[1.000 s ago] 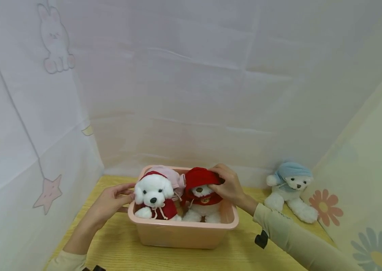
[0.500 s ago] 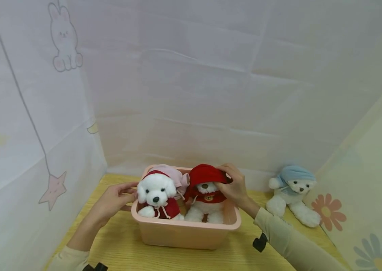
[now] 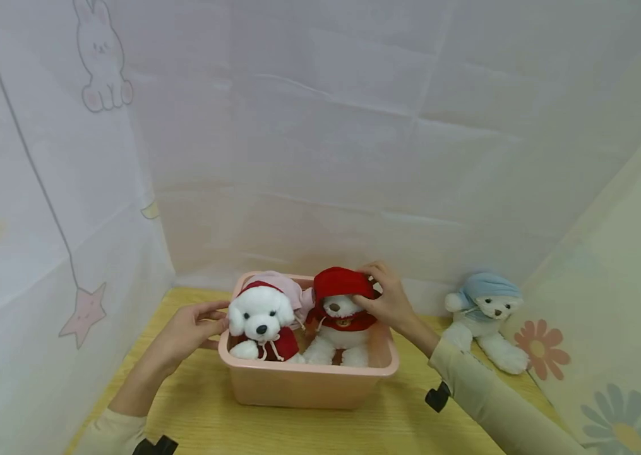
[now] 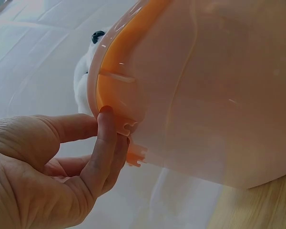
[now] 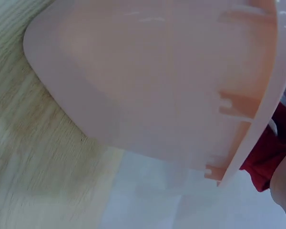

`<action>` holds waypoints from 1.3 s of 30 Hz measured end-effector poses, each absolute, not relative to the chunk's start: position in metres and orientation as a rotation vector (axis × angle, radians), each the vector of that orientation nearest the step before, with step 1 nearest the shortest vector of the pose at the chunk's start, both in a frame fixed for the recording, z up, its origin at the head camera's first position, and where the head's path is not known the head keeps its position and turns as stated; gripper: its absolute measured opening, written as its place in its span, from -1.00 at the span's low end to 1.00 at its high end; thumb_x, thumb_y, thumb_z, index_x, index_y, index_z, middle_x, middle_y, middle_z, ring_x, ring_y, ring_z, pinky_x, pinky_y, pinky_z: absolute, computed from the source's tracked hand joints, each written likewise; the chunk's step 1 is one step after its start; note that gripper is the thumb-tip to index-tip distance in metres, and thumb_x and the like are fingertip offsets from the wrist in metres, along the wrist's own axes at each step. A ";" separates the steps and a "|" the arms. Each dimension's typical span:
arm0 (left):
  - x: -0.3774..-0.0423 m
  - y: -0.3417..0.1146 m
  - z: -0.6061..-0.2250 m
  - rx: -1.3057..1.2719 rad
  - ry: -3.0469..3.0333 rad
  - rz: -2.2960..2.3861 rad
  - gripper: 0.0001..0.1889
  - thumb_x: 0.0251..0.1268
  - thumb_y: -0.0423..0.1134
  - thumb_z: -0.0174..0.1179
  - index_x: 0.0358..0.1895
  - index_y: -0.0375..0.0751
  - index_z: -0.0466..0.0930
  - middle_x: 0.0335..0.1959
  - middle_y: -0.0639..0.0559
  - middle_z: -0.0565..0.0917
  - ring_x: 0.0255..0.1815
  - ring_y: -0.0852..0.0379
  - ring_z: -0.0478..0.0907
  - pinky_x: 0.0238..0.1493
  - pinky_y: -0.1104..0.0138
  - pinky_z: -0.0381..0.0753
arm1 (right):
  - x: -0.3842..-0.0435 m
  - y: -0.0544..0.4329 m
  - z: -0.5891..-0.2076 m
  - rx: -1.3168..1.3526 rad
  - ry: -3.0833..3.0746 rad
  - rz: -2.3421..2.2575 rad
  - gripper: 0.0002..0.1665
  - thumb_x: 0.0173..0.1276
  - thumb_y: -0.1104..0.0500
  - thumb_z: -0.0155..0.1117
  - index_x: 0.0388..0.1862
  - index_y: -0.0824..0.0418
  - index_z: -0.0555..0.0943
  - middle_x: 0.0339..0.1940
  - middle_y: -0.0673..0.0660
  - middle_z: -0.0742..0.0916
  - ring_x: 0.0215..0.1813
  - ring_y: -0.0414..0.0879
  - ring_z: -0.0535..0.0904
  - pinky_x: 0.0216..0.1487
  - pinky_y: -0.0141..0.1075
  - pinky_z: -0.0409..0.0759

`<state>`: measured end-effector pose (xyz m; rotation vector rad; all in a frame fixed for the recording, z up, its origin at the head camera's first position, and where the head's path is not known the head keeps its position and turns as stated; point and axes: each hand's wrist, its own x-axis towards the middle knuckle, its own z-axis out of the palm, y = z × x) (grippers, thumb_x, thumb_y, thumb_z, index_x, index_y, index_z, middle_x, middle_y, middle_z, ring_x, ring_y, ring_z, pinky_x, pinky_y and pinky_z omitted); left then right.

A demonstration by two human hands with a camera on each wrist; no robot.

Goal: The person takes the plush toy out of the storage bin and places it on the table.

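A pink plastic tub holds plush toys. At its left end my left hand grips the rim, thumb on top and fingers hooked under the lip in the left wrist view. My right hand grips the right side of the red hood on a white plush bear, which sits upright with its legs inside the tub. In the right wrist view, part of its red cloth shows past the rim. Left of it leans a white plush dog in a red top. A pink-clothed plush is partly hidden behind the dog.
A white plush bear with a blue cap sits on the wooden table at the right, against the printed cloth wall. Pale cloth also stands close behind the tub.
The red-hooded bear has risen slightly in the tub with my right hand on its hood. My left hand keeps its place on the rim. The head view has shifted a little.
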<state>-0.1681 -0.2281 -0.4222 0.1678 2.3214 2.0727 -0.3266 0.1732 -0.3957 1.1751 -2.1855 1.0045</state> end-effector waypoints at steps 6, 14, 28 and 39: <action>-0.168 -0.228 -0.423 0.169 2.313 2.074 -0.34 0.48 -0.23 0.27 0.48 -0.49 0.26 0.14 -0.35 0.51 0.05 -0.13 0.62 -0.13 0.12 0.75 | -0.308 0.177 -0.391 1.115 -2.578 0.974 -0.25 0.43 -0.16 0.33 0.49 0.04 0.35 0.33 0.09 0.47 0.21 0.02 0.48 0.15 0.06 0.56; -0.170 -0.229 -0.424 0.190 2.314 2.083 -0.33 0.48 -0.23 0.27 0.49 -0.49 0.24 0.13 -0.35 0.50 0.05 -0.13 0.62 -0.12 0.12 0.75 | -0.306 0.171 -0.369 0.889 -2.849 1.124 -0.21 0.44 -0.31 0.25 0.50 0.04 0.39 0.20 0.12 0.64 0.00 0.02 0.62 -0.05 -0.09 0.67; -0.169 -0.228 -0.422 0.187 2.319 2.071 -0.32 0.48 -0.20 0.28 0.49 -0.49 0.25 0.11 -0.34 0.49 0.03 -0.11 0.62 -0.13 0.14 0.75 | -0.313 0.175 -0.377 0.681 -2.799 1.387 -0.27 0.25 -0.21 0.51 0.34 0.02 0.58 0.12 0.11 0.70 0.05 0.03 0.63 -0.01 -0.13 0.69; -0.168 -0.228 -0.420 0.182 2.322 2.064 -0.34 0.49 -0.21 0.27 0.48 -0.48 0.26 0.10 -0.34 0.50 0.04 -0.11 0.62 -0.12 0.14 0.75 | -0.307 0.177 -0.364 0.696 -2.702 1.488 -0.37 0.30 -0.10 0.52 0.32 0.00 0.62 0.10 0.14 0.72 0.04 0.05 0.66 -0.04 -0.11 0.71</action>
